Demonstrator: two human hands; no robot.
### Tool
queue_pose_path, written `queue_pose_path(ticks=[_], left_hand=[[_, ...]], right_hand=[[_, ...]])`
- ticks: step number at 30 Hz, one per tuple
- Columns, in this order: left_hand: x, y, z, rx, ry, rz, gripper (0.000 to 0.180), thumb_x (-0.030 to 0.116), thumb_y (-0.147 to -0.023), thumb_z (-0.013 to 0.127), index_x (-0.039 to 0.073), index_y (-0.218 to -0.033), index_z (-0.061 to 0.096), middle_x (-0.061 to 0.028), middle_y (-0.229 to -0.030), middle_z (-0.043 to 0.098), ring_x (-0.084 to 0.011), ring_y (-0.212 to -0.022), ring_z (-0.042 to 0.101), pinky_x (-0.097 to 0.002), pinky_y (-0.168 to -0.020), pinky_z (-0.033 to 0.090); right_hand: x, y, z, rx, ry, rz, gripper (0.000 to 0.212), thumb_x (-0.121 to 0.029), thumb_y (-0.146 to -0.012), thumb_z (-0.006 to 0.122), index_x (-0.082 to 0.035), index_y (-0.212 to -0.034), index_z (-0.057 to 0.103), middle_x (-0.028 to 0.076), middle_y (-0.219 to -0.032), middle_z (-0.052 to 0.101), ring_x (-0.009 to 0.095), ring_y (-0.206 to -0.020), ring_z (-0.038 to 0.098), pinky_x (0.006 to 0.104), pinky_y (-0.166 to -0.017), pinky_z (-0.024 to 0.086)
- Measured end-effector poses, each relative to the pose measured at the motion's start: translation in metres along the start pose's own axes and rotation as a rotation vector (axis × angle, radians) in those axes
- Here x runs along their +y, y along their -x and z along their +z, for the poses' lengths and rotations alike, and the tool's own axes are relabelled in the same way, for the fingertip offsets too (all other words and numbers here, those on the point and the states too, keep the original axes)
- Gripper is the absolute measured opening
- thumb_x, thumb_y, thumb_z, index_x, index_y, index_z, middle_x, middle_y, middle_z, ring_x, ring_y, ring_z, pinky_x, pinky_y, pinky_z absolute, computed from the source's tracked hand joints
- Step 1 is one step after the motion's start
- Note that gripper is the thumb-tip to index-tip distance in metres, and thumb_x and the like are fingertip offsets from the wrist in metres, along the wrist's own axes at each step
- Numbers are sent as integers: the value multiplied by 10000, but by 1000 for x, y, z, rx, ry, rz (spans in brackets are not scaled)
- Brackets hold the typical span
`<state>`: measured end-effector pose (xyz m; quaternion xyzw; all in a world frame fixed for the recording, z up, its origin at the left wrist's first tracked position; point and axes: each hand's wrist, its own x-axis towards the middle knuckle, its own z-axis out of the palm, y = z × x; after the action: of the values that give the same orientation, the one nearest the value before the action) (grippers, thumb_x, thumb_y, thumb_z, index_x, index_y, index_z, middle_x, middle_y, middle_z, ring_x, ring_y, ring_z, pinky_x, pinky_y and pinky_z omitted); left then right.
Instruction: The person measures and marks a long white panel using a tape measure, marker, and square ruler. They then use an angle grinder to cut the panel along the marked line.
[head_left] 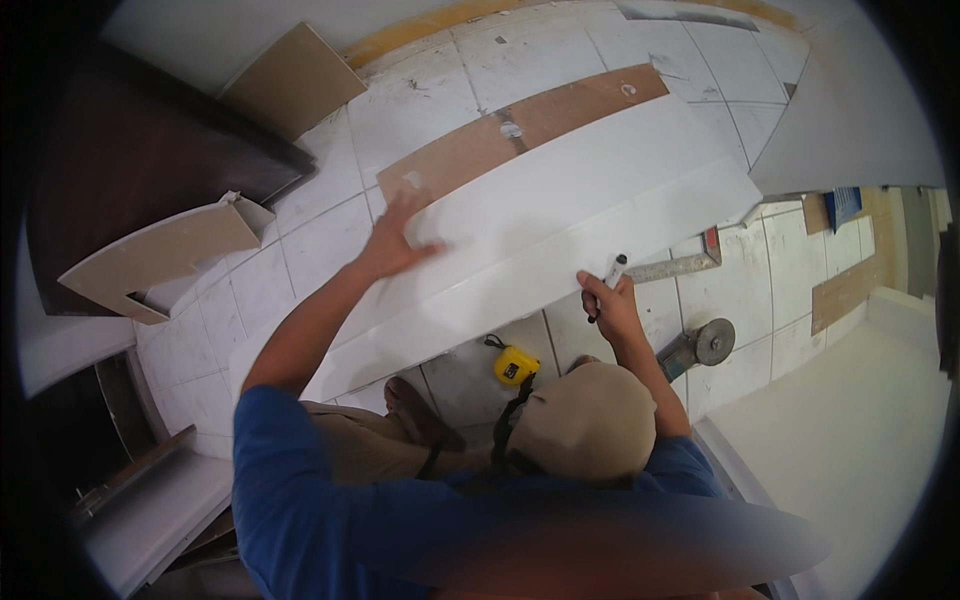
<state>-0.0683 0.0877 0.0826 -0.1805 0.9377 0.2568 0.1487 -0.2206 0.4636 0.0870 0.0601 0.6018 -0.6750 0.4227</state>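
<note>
White panel lies over the tiled floor in front of the person I am watching remotely. Of the 2 hands, I see the left hand spread wide and blurred at its left part, gripping nothing; I cannot tell whether it touches. The right hand has its fingers curled around a marker at the near edge, beside a metal square.

The setting was a tiled interior, with the look of a room under renovation. White floor tiles were smudged and littered with debris; an angle grinder, a yellow tape measure and a metal square lay at floor level. Brown panel pieces and a notched panel stood or lay around a long white board.
</note>
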Motion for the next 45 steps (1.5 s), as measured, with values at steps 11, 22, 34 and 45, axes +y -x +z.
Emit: queue_pose_path(ticks=[11, 22, 34, 45], left_hand=[[99, 59, -93, -270, -17, 137, 743, 57, -828, 625, 161, -1526, 395, -256, -1263, 623, -393, -1106, 646, -357, -972, 508], [21, 4, -152, 278, -110, 22, 429, 320, -837, 742, 51, -1165, 676, -238, -993, 692, -411, -946, 649, -456, -835, 509], [38, 19, -147, 246, -45, 84, 310, 253, -865, 700, 54, -1100, 665, -226, -935, 690, -397, -918, 658, -457, -817, 510], [44, 28, -149, 226, -20, 67, 316, 242, -865, 686, 45, -1111, 664, -231, -1027, 692, -416, -1007, 643, -476, -873, 507]], right_hand=[[-85, -19, 61, -247, 115, -243, 281, -152, -869, 714, -11, -1112, 704, 24, -814, 685, 61, -649, 566, 208, -487, 376], [-139, -95, 118, -110, 373, -366, 396, -285, -896, 748, 40, -1116, 698, 25, -730, 624, 97, -580, 560, 259, -502, 401], [-153, -126, 137, -137, 545, -476, 336, -316, -903, 743, 15, -958, 728, 52, -777, 686, 117, -575, 580, 272, -525, 446], [-106, -126, 99, -25, 1340, -777, 281, -281, -871, 743, -4, -915, 750, 84, -659, 672, 164, -612, 634, 374, -589, 504]])
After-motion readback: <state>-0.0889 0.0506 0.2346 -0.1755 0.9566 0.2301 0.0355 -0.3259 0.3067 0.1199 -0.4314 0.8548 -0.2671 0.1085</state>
